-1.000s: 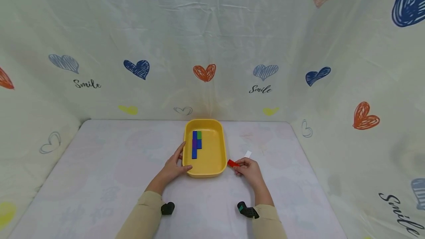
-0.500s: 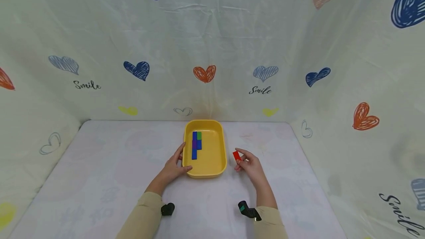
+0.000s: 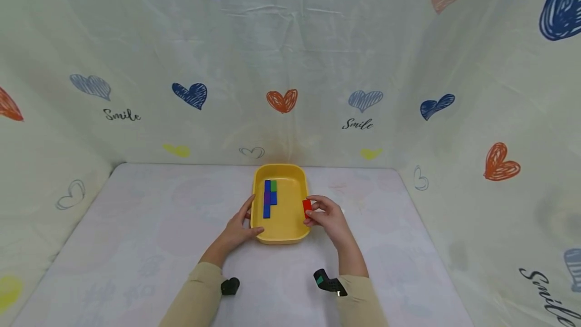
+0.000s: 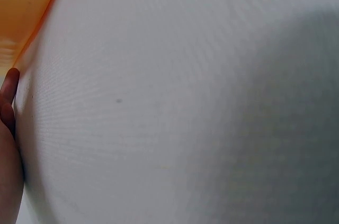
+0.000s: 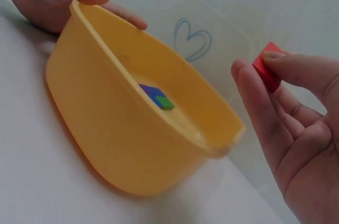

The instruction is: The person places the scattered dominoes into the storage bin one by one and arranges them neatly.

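Pinching a small red rectangular block (image 3: 306,208) in a nearly closed right grip (image 3: 329,219), near the right rim of a yellow plastic tray (image 3: 290,218); steadying the tray's left side with a loosely spread left grip (image 3: 237,228). Apparently mid-transfer; next, probably, to lower inward, toward the flat blue, purple and green blocks (image 3: 267,199).

We see a red rectangular block (image 3: 306,206) pinched in the right hand (image 3: 331,216) by the right rim of a yellow round-cornered plastic tub (image 3: 289,226) (blue, purple and green blocks (image 3: 267,199) lie together inside) that the left hand (image 3: 235,228) touches.
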A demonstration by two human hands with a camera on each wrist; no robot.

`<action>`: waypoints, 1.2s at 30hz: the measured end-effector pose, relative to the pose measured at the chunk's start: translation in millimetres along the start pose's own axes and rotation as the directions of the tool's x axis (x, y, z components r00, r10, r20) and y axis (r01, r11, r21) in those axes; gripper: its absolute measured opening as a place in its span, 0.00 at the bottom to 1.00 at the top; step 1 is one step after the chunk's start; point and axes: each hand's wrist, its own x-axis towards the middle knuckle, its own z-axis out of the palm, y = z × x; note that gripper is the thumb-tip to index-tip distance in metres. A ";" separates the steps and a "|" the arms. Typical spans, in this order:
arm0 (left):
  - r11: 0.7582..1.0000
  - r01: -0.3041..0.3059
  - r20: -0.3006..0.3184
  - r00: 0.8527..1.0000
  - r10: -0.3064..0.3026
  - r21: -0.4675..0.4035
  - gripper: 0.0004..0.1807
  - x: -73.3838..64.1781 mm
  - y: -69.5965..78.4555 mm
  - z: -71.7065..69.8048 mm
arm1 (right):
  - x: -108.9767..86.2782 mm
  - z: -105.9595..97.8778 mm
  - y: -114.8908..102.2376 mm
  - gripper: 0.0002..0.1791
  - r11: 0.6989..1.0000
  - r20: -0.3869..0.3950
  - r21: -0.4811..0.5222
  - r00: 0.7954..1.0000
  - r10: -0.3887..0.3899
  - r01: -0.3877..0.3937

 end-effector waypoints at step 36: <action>1.000 0.000 0.002 1.000 0.000 0.011 0.56 -1.9 2.6 -1.6 | 56.5 70.5 10.8 0.27 0.994 0.137 0.049 0.986 0.092 -0.100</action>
